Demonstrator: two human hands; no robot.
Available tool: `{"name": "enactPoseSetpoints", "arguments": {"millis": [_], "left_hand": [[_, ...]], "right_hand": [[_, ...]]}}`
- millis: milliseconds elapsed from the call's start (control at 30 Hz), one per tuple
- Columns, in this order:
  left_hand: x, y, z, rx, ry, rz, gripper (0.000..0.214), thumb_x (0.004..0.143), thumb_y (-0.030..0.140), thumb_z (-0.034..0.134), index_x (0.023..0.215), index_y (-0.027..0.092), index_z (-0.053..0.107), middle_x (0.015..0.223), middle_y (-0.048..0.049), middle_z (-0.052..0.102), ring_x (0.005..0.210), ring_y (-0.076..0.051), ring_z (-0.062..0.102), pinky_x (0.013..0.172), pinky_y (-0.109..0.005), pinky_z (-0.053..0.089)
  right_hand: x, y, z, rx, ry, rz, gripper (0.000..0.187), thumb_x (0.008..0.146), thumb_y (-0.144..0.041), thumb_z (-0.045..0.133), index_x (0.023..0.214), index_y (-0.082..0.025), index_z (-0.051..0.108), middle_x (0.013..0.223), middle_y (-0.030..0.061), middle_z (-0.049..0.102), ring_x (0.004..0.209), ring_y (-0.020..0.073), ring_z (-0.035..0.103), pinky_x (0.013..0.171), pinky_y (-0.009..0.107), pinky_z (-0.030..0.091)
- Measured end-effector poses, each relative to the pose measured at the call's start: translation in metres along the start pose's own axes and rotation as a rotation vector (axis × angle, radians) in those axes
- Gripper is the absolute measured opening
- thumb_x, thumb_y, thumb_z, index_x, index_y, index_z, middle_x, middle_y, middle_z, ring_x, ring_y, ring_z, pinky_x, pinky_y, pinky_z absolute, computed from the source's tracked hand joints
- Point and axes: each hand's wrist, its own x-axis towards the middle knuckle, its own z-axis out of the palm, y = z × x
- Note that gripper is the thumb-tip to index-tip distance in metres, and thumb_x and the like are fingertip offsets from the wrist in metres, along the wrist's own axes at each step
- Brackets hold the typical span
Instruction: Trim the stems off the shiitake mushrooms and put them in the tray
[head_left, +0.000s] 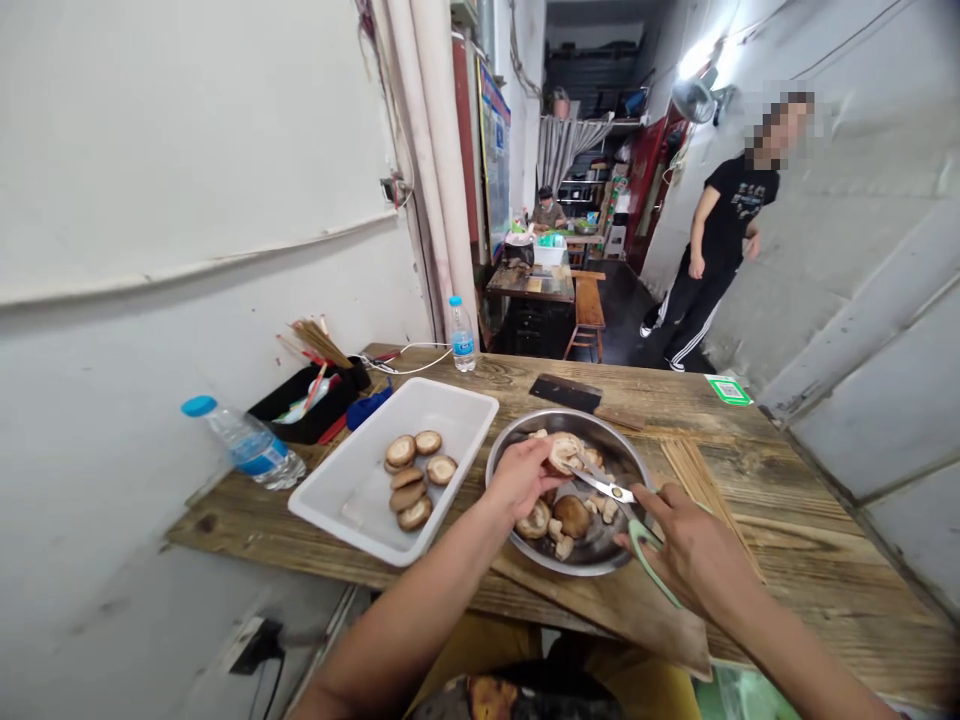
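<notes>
My left hand (521,478) grips a shiitake mushroom (564,455), gills turned up, over a round steel bowl (499,440). In my right hand (679,540) is a pair of scissors (619,493) with pale green handles; the parted blades reach the mushroom's underside at the stem. Inside the bowl lie whole mushrooms, one with a brown cap (572,517), and several cut stems (561,542). To the left, a white plastic tray (330,500) holds several mushrooms (407,497), some showing pale undersides without stems.
Behind the bowl lies a cleaver (566,392); thin wooden skewers (705,490) lie to its right. Water bottles (259,450) and a black box (300,400) stand left and behind. A person (724,230) stands by the right wall; another person (548,212) sits far back.
</notes>
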Motion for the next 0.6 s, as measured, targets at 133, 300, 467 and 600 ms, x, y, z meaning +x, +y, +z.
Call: {"name": "enactPoseSetpoints", "arguments": {"millis": [133,300,467,600], "left_hand": [[-0.002,-0.003,0.003,-0.011,0.028,0.087,0.015,0.085,0.017,0.049,0.086,0.010,0.062,0.075,-0.0080,0.066,0.066,-0.014,0.063,0.075,-0.039,0.053],[-0.003,-0.009,0.004,-0.065,0.058,0.115,0.016,0.086,0.018,0.049,0.087,0.009,0.062,0.076,-0.0091,0.067,0.066,-0.015,0.063,0.076,-0.040,0.053],[-0.005,-0.014,0.003,-0.038,0.058,0.060,0.016,0.086,0.017,0.048,0.084,0.009,0.062,0.074,-0.0088,0.066,0.066,-0.016,0.063,0.075,-0.041,0.053],[-0.005,-0.018,0.004,-0.060,0.067,0.015,0.013,0.085,0.015,0.049,0.083,0.010,0.061,0.074,-0.0077,0.066,0.067,-0.015,0.063,0.076,-0.041,0.053]], "right_hand": [[0.009,0.001,-0.006,-0.037,-0.071,-0.016,0.049,0.085,-0.050,0.047,0.120,-0.016,0.054,0.089,0.0078,0.056,0.060,0.0172,0.060,0.053,0.028,0.042],[0.014,0.003,-0.005,-0.027,-0.100,-0.070,0.050,0.086,-0.051,0.044,0.119,-0.015,0.052,0.087,0.0072,0.057,0.058,0.0160,0.060,0.050,0.026,0.038],[0.015,0.006,-0.008,-0.140,-0.183,-0.129,0.042,0.088,-0.049,0.040,0.108,-0.015,0.056,0.080,0.0080,0.059,0.055,0.0186,0.060,0.045,0.027,0.028],[0.017,0.010,-0.008,-0.209,-0.213,-0.181,0.028,0.090,-0.034,0.040,0.092,-0.014,0.058,0.068,0.0069,0.060,0.050,0.0165,0.058,0.043,0.027,0.020]]}}
